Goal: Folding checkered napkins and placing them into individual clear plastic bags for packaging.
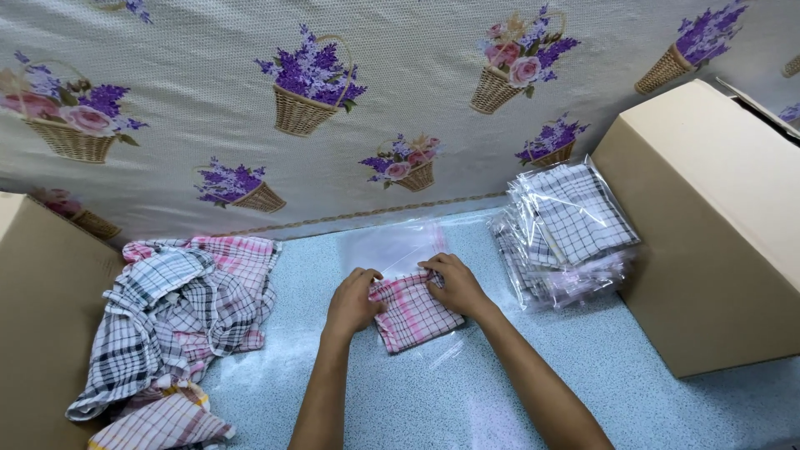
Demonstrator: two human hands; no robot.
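Observation:
A folded pink-and-white checked cloth (414, 312) lies in the middle of the blue speckled table (650, 400), partly inside a clear plastic bag (398, 248) that stretches away from me. My left hand (352, 302) presses on the cloth's left edge. My right hand (454, 282) grips the cloth's top right corner at the bag's mouth. Both hands rest flat against the table.
A heap of loose checked cloths (179, 312) lies at the left beside a cardboard box (37, 333). A stack of bagged cloths (562, 233) sits at the right against a large cardboard box (717, 225). A floral-printed sheet (400, 100) hangs behind.

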